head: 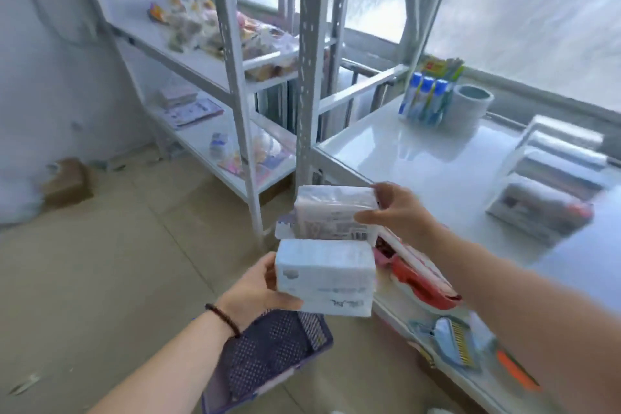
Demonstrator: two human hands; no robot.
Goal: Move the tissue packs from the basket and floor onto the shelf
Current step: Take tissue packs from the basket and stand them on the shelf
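Above the basket (268,349), at the near middle of the scene, two tissue packs are held in the air, one in each hand. The left hand (255,289) grips the near pack (326,276) by its left end, thumb under its near edge and fingers behind, so the long face points up. The right hand (396,212) pinches the far pack (336,212) at its right end, thumb on the near face and fingers over the top. Both packs sit just short of the shelf (420,161) on the right, level with its near left corner, which suggests they are being carried across to be set down there. Holding each by one end leaves the other end free to slide onto the board first.

Print on the near pack is blurred; a dark scrawl and a small round logo show, but nothing can be read. The far pack carries a barcode and fine text, also unreadable.

Below, the purple perforated basket rests on the tiled floor; I cannot tell whether more packs lie in it. On the shelf stand blue-capped tubes (425,101), a grey roll (472,104) and film rolls (557,161). A lower board holds a red tray (423,286) and a brush (453,339).
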